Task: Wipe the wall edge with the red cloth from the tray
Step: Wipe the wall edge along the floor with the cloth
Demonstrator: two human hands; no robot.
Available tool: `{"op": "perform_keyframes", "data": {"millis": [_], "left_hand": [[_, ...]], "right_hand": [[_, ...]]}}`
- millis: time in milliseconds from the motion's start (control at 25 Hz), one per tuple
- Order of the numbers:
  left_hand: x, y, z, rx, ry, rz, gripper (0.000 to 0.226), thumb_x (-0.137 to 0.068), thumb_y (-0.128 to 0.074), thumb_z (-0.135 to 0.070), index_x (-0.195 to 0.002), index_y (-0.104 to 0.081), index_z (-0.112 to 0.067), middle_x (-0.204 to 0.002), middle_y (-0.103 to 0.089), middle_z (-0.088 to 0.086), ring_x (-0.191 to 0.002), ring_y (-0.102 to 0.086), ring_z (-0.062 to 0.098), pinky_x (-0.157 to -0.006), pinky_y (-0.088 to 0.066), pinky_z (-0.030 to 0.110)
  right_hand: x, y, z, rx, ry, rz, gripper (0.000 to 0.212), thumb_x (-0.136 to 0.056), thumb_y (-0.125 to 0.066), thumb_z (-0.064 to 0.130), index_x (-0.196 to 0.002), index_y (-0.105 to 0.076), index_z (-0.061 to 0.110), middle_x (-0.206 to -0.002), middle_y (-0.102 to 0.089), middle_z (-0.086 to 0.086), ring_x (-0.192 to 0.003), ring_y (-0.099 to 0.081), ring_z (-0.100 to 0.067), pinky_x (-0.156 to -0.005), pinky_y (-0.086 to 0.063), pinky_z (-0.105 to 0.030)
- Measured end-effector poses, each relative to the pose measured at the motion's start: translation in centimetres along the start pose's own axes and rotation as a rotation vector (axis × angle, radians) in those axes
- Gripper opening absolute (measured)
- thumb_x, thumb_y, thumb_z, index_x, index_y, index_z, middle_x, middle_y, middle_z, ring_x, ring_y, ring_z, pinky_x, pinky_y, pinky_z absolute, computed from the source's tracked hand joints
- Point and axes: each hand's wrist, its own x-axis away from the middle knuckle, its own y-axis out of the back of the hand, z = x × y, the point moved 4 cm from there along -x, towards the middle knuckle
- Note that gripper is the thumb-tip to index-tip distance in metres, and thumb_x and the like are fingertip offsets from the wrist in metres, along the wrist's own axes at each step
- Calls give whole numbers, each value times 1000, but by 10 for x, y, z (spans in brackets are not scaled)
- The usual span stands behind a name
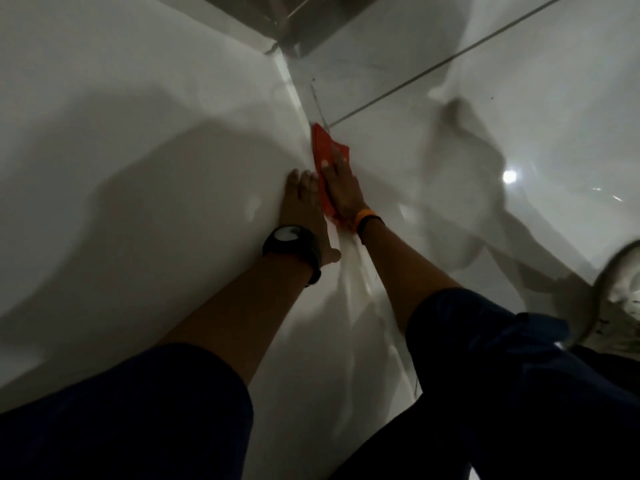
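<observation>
The red cloth (325,147) lies flat along the wall edge (298,95), where the white wall meets the glossy floor tiles. My right hand (343,192), with an orange band at the wrist, presses down on the cloth's near half, fingers stretched forward. My left hand (304,202), a black watch on its wrist, rests flat against the white wall just left of the cloth, fingers apart and holding nothing. The far end of the cloth sticks out beyond my right fingertips. The tray is out of view.
White wall surface (138,133) fills the left. Glossy white floor tiles (519,81) with a dark grout line spread to the right. A dark doorway or frame base (294,26) stands at the far end of the edge. A pale shoe (620,289) sits at the right border.
</observation>
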Motion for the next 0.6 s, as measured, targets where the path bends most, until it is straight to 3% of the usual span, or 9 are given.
{"op": "perform_keyframes", "data": {"millis": [120, 360, 600], "left_hand": [[0, 7, 11, -25, 29, 7, 122, -85, -36, -87, -160, 1, 2, -167, 6, 25, -157, 5, 40, -125, 7, 57], [1, 6, 7, -52, 25, 39, 122, -84, -35, -88, -159, 1, 2, -167, 5, 27, -157, 5, 41, -124, 7, 60], [10, 6, 7, -106, -30, 49, 118, -87, -27, -87, -160, 5, 0, -167, 9, 24, -157, 10, 38, -124, 8, 62]], "right_hand": [[24, -3, -26, -27, -67, -21, 55, -114, -31, 37, -165, -18, 22, -171, -25, -11, -157, -26, -33, -132, -11, -53], [-17, 4, 8, -43, -34, 34, 58, -114, -28, 44, -166, -13, 23, -170, -27, -15, -151, -37, -37, -128, -28, -55], [37, -12, -40, -14, -74, -114, 56, -111, -34, 45, -163, -23, 29, -168, -34, -7, -153, -37, -33, -127, -26, -49]]}}
